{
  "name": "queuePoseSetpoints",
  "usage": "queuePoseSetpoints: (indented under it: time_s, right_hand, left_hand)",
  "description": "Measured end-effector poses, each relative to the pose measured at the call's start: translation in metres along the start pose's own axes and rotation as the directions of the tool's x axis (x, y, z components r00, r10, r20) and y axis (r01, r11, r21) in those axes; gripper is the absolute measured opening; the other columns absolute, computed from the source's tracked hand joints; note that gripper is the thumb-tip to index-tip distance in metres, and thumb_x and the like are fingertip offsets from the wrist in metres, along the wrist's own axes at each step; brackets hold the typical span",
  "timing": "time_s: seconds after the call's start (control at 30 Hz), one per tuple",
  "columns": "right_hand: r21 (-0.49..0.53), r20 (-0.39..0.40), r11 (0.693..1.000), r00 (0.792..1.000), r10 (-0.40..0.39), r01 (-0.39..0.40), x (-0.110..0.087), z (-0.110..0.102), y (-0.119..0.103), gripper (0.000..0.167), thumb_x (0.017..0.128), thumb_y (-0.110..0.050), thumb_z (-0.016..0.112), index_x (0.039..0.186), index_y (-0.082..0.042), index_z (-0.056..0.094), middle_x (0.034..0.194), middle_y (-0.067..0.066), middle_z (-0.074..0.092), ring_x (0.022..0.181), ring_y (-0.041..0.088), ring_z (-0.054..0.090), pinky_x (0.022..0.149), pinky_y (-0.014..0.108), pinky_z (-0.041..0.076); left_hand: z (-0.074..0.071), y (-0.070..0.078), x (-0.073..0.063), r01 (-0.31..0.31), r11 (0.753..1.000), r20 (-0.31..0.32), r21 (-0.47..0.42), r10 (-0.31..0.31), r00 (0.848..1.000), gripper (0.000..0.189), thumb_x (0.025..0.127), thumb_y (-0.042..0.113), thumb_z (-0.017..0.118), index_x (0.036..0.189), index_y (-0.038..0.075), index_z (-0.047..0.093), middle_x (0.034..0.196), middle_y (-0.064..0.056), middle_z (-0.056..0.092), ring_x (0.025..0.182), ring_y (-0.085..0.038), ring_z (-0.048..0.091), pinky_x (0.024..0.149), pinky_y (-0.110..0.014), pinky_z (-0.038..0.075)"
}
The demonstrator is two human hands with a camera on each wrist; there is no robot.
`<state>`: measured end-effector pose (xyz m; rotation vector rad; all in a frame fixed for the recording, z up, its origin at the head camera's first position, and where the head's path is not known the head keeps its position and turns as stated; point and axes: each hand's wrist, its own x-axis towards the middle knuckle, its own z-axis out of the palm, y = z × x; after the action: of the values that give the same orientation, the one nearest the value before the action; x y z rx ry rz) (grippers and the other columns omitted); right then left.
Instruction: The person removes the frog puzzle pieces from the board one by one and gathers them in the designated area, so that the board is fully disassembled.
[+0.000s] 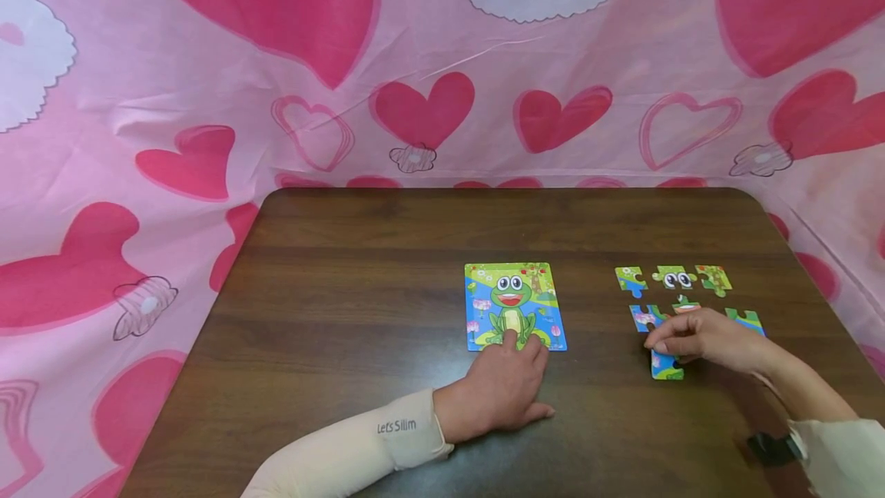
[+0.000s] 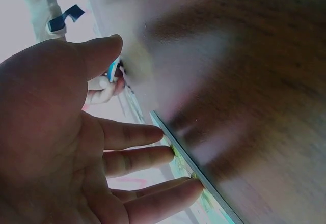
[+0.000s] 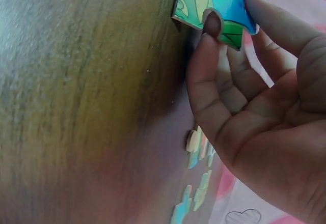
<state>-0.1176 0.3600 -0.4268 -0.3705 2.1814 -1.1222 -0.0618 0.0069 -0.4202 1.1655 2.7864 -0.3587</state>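
Observation:
A square frog puzzle board [image 1: 477,297] lies flat on the table, its picture showing a green frog on blue and yellow-green ground. My left hand [image 1: 499,384] rests at its near edge with fingers extended onto the picture, and the left wrist view has the fingertips [image 2: 165,155] right along the board's edge. Farther right, my right hand [image 1: 715,338] pinches a jigsaw piece [image 1: 665,365] between thumb and fingers. That piece [image 3: 232,5] looks blue and green in the right wrist view, tilted up from the table.
Several loose jigsaw pieces lie on the right side, including an eyes piece [image 1: 674,277], a tree piece [image 1: 714,280] and a blue-green piece [image 1: 745,321]. My right hand partly covers others. A pink heart-print cloth [image 1: 498,52] hangs behind the brown table [image 1: 346,290].

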Motion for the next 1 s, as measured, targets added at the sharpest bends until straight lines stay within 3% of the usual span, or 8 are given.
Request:
queuePoseSetpoints:
  time_s: [0.27, 0.7, 1.0]
  right_hand:
    - [-0.121, -0.053, 0.991, 0.996, -0.065, 0.058, -0.002, 0.001, -0.007, 0.019, 0.102, -0.013, 0.060, 0.113, -0.004, 0.073, 0.112, -0.012, 0.071, 0.095, -0.008, 0.059, 0.074, 0.022, 0.053]
    - [-0.219, -0.144, 0.976, 0.988, -0.047, 0.014, -0.009, -0.005, -0.018, 0.024, 0.104, -0.019, 0.057, 0.119, -0.009, 0.074, 0.116, -0.008, 0.074, 0.101, -0.014, 0.059, 0.077, 0.018, 0.053]
    - [-0.220, -0.216, 0.975, 0.976, -0.042, -0.007, -0.005, -0.010, -0.029, 0.029, 0.106, -0.018, 0.054, 0.123, -0.001, 0.069, 0.110, 0.004, 0.077, 0.093, -0.005, 0.067, 0.072, 0.024, 0.056]
  left_hand:
    - [0.000, 0.000, 0.000, 0.002, 1.000, 0.006, 0.006, -0.002, 1.000, 0.078, 0.088, 0.080, 0.049, 0.136, 0.019, 0.054, 0.126, 0.005, 0.053, 0.103, -0.019, 0.055, 0.050, -0.025, 0.045]
    - [0.001, -0.001, 0.000, -0.005, 1.000, 0.021, -0.015, 0.006, 1.000, 0.082, 0.089, 0.080, 0.048, 0.141, 0.018, 0.053, 0.129, 0.003, 0.053, 0.105, -0.020, 0.055, 0.051, -0.024, 0.046]
    - [0.001, 0.000, 0.001, -0.006, 1.000, 0.020, -0.016, 0.006, 1.000, 0.081, 0.088, 0.080, 0.049, 0.140, 0.018, 0.053, 0.128, 0.003, 0.053, 0.104, -0.019, 0.055, 0.052, -0.024, 0.046]
